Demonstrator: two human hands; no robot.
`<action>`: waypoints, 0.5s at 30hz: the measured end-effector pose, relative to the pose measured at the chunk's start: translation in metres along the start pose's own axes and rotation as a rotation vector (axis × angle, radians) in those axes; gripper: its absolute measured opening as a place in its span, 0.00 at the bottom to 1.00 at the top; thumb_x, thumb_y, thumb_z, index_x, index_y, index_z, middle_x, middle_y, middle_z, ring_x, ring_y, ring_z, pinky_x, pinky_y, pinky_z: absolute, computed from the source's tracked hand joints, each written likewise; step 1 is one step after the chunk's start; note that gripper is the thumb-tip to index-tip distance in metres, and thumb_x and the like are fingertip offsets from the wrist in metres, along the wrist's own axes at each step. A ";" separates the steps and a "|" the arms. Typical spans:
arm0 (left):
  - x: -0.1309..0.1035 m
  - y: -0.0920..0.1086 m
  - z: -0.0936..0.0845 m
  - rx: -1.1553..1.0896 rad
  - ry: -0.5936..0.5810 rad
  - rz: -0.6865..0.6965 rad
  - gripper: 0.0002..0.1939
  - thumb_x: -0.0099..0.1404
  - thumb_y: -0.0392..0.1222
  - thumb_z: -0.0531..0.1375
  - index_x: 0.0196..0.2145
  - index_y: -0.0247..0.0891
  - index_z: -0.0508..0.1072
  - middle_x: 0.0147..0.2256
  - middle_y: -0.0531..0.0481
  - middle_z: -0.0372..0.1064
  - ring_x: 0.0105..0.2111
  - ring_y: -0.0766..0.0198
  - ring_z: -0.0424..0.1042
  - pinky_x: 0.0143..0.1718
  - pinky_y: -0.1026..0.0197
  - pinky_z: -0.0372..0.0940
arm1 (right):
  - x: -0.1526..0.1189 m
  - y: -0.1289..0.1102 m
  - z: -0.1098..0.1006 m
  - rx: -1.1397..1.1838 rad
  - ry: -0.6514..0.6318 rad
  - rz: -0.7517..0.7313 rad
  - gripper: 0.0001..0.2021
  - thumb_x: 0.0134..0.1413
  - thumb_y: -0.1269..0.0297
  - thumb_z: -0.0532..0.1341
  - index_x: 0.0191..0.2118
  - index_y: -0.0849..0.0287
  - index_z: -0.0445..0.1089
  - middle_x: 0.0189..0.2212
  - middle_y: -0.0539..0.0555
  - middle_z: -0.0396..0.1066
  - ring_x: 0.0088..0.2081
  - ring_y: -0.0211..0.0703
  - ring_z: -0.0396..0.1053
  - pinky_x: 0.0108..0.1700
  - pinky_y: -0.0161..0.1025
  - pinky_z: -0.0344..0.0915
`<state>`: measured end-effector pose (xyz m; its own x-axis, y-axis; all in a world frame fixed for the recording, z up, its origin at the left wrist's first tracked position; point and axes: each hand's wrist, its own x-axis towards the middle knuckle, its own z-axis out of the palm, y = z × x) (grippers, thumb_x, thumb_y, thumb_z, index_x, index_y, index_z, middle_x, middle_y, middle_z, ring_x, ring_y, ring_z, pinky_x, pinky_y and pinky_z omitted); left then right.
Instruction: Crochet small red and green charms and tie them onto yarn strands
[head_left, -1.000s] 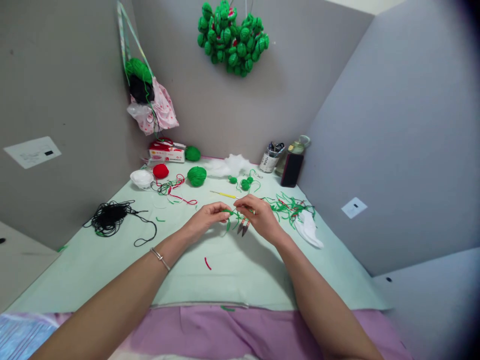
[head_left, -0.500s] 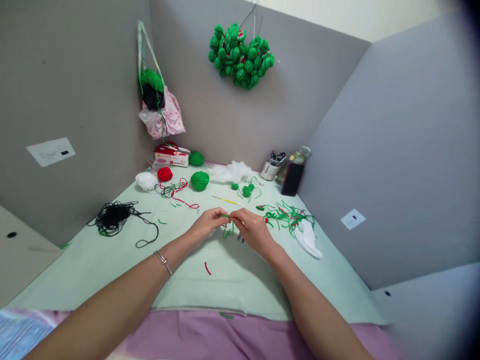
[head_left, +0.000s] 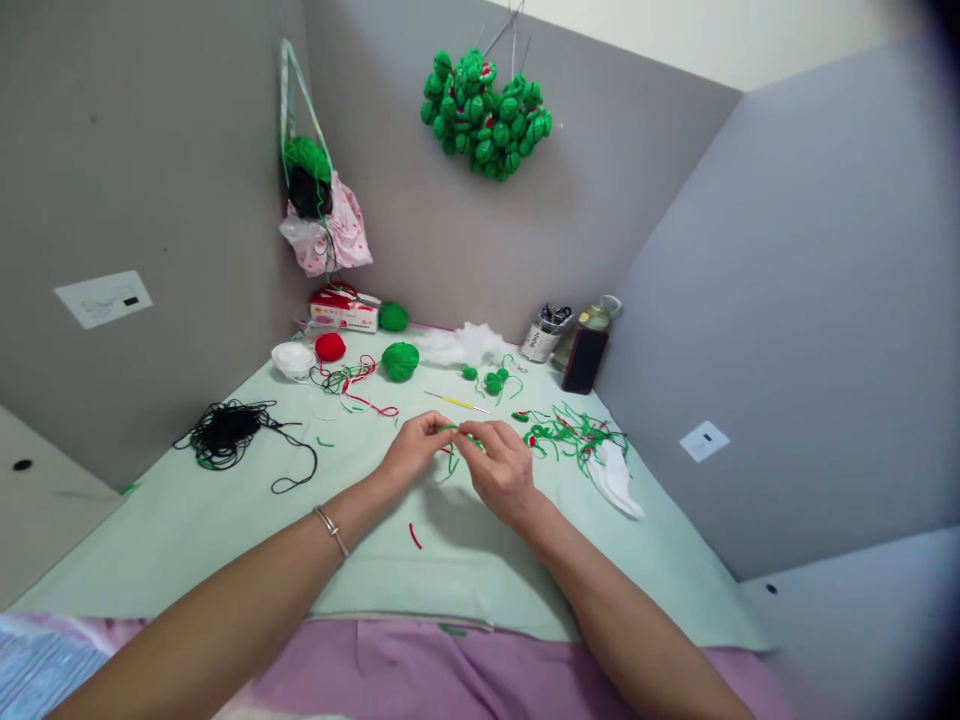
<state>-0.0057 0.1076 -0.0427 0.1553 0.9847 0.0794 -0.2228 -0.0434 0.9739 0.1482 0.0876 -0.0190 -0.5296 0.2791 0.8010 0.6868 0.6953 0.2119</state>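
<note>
Above the middle of the table, my left hand (head_left: 414, 447) is closed, its thumb and fingertips pinching a small piece of green yarn (head_left: 452, 463). My right hand (head_left: 501, 467) meets it fingertip to fingertip, also closed on the green yarn. Short green ends and a bit of red dangle below the fingers; most of the piece is hidden by them. Just beyond my hands lies a crochet hook (head_left: 457, 402) with a yellow handle. A short red yarn scrap (head_left: 415, 537) rests on the cloth nearer to me.
Tangled black yarn (head_left: 231, 432) lies left. Behind are white yarn (head_left: 293, 360), a red ball (head_left: 330, 347), a green ball (head_left: 400, 361) and white stuffing (head_left: 469, 345). Green scraps (head_left: 570, 435), a white cloth-like piece (head_left: 615, 480) and a phone (head_left: 586, 360) are right.
My right hand has turned and its fingers have shifted slightly left over the yarn. Dark pointed tips seen below it before are now hidden. My left hand stays nearly in place.
</note>
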 end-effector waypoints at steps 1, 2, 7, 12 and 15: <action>-0.001 0.000 0.000 -0.027 -0.013 -0.025 0.10 0.52 0.44 0.66 0.27 0.35 0.73 0.27 0.52 0.69 0.30 0.65 0.66 0.35 0.62 0.59 | 0.001 0.001 0.001 0.008 0.003 0.030 0.10 0.62 0.76 0.55 0.37 0.58 0.72 0.35 0.55 0.75 0.35 0.41 0.64 0.38 0.38 0.60; -0.001 0.000 0.000 -0.052 -0.022 -0.046 0.09 0.52 0.44 0.66 0.27 0.35 0.74 0.27 0.52 0.69 0.29 0.65 0.66 0.35 0.62 0.59 | 0.002 0.001 0.001 0.016 -0.002 0.049 0.10 0.62 0.76 0.55 0.36 0.58 0.72 0.35 0.55 0.74 0.34 0.41 0.64 0.38 0.38 0.60; -0.002 0.001 0.000 -0.106 -0.018 -0.050 0.07 0.51 0.41 0.66 0.27 0.35 0.74 0.26 0.53 0.69 0.29 0.66 0.66 0.36 0.62 0.58 | 0.000 0.002 0.002 0.087 0.014 -0.030 0.12 0.61 0.78 0.54 0.41 0.58 0.72 0.37 0.56 0.75 0.36 0.42 0.66 0.39 0.39 0.62; -0.002 0.001 -0.002 -0.129 -0.068 -0.069 0.08 0.54 0.42 0.65 0.29 0.35 0.74 0.28 0.52 0.70 0.30 0.66 0.66 0.37 0.62 0.59 | -0.002 0.003 0.005 0.186 0.010 0.137 0.07 0.61 0.73 0.58 0.40 0.57 0.72 0.33 0.55 0.72 0.34 0.42 0.65 0.37 0.38 0.64; -0.002 0.003 -0.002 -0.150 -0.073 -0.074 0.08 0.54 0.42 0.66 0.29 0.34 0.74 0.28 0.51 0.70 0.31 0.65 0.67 0.37 0.62 0.59 | -0.003 0.005 0.008 0.222 -0.060 0.165 0.06 0.63 0.70 0.57 0.40 0.58 0.72 0.33 0.56 0.72 0.35 0.42 0.67 0.38 0.38 0.65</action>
<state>-0.0083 0.1055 -0.0403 0.2452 0.9690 0.0293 -0.3486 0.0599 0.9354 0.1488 0.0956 -0.0250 -0.4527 0.4351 0.7783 0.6437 0.7635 -0.0523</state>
